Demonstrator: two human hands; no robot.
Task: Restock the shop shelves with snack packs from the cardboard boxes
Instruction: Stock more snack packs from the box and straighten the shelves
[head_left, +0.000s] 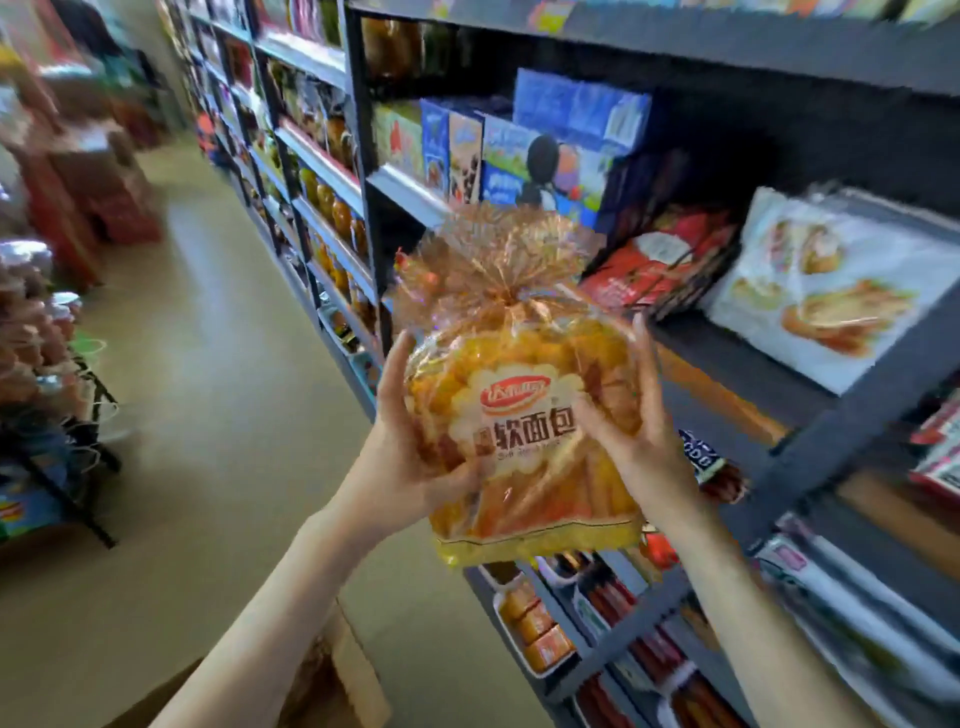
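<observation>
I hold an orange, clear-plastic bag of soft bread (524, 405) upright in front of the dark shelf unit (810, 441), its tied top fanned out. My left hand (410, 441) grips the bag's left side, thumb across its lower front. My right hand (639, 431) grips the right side, fingers up along the edge. A brown cardboard box (332, 675) shows partly at the bottom, under my left forearm. Behind the bag, a bare stretch of shelf board (727, 384) lies between other packs.
Blue biscuit boxes (540, 150), red packs (660, 260) and white bread packs (831, 286) stand on the shelf behind. Lower shelves hold sausages and small orange packs (540, 629). The shop aisle floor (218, 364) runs along the left, with a wire rack of goods (47, 364) at the far left.
</observation>
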